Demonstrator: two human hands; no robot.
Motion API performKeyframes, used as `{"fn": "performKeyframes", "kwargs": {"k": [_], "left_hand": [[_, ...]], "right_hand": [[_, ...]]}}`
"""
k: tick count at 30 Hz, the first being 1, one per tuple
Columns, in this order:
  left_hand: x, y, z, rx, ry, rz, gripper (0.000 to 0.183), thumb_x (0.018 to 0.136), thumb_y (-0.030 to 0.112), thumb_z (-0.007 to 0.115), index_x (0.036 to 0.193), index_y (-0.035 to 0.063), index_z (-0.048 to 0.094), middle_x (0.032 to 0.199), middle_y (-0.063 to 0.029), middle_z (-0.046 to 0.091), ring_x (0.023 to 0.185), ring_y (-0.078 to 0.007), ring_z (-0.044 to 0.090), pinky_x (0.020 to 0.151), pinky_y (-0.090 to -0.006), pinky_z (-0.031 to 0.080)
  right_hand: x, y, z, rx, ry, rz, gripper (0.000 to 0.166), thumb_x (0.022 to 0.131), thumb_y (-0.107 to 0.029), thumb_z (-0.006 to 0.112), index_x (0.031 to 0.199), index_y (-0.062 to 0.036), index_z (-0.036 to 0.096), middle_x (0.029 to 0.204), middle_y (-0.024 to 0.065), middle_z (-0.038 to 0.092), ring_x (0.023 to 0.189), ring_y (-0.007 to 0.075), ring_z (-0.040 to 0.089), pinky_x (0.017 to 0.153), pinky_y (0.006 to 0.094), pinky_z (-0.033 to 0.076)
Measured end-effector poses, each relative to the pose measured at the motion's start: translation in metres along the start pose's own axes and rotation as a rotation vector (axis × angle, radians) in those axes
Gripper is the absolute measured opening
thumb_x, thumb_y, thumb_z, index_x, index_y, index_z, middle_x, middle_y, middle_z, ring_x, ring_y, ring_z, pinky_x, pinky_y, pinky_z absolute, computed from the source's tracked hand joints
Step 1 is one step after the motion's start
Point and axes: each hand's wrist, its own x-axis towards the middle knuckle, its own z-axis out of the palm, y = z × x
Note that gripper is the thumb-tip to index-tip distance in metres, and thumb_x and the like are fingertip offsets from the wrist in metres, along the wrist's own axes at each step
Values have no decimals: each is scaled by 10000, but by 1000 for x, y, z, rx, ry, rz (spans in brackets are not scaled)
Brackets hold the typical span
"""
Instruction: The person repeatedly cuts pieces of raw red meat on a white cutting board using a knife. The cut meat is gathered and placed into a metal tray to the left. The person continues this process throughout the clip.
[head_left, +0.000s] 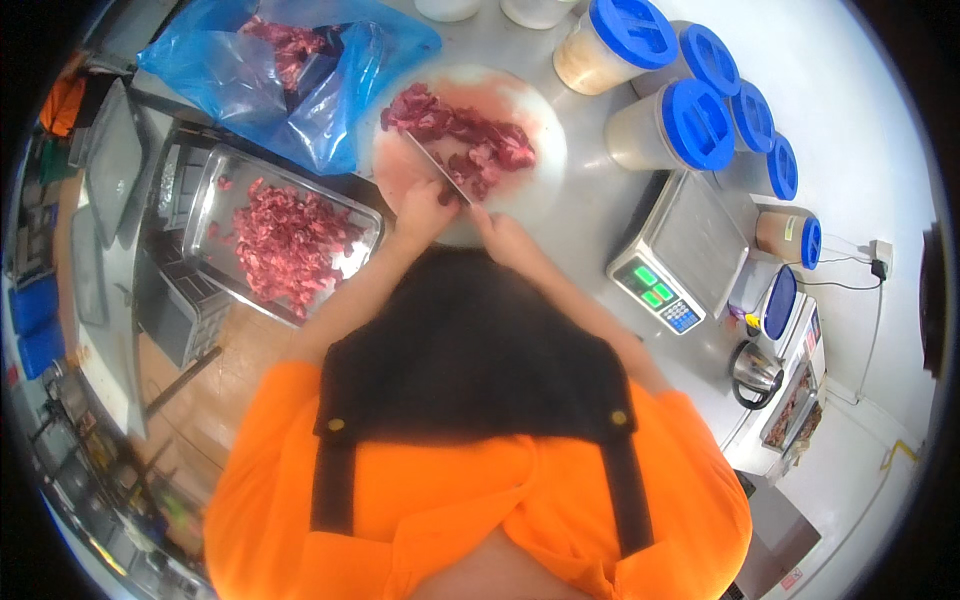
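Note:
My right hand (491, 231) grips a kitchen knife (435, 166), its blade pointing up and left across a round white cutting board (544, 191). On the left of the blade, my left hand (427, 211) has its fingers bent around a small dark piece of meat (448, 196), partly hidden by the fingers and close to the blade. Strips and chunks of raw red meat (480, 135) lie across the upper part of the board, which is stained with reddish juice. The knife's handle is mostly covered by my right hand.
Left of the board, a steel tray (202, 251) holds cut meat pieces (289, 244). Behind it, an opened blue plastic bag (210, 82) contains more meat. Several blue-lidded tubs (641, 135) and a lit digital scale (694, 240) stand right, with an electric kettle (756, 371) beyond.

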Motion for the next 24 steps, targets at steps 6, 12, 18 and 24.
{"fn": "performKeyframes", "kwargs": {"k": [6, 12, 18, 24], "left_hand": [[6, 8, -5, 51, -89, -9, 221, 794, 163, 708, 937, -6, 707, 934, -221, 690, 903, -387, 673, 801, -477, 527], [36, -28, -22, 57, 288, 212, 364, 822, 206, 681, 1122, 4, 645, 1109, -196, 629, 1107, -395, 573, 1009, -478, 434], [33, 32, 8, 261, 86, 205, 566, 813, 296, 720, 1278, 15, 560, 1286, -180, 546, 1177, -386, 520, 1004, -487, 429], [44, 0, 28, 378, -1, 359, 570, 809, 307, 741, 1276, 37, 558, 1303, -182, 535, 1067, -358, 569, 897, -466, 493]], "right_hand": [[47, -8, 9, 90, 44, -128, 817, 1021, -633, 342, 989, 103, 696, 947, 370, 661, 1009, 503, 649, 908, 502, 490], [-17, 35, -8, 302, 59, 11, 786, 1016, -656, 383, 813, 56, 645, 697, 159, 609, 701, 289, 599, 704, 432, 474], [-70, 76, -20, 492, 311, 243, 709, 1023, -642, 397, 668, -47, 545, 604, 12, 469, 595, 166, 444, 568, 341, 365], [-81, 106, -19, 407, 273, 188, 760, 1024, -646, 384, 699, 23, 539, 588, 80, 481, 596, 236, 482, 606, 420, 417]]}}
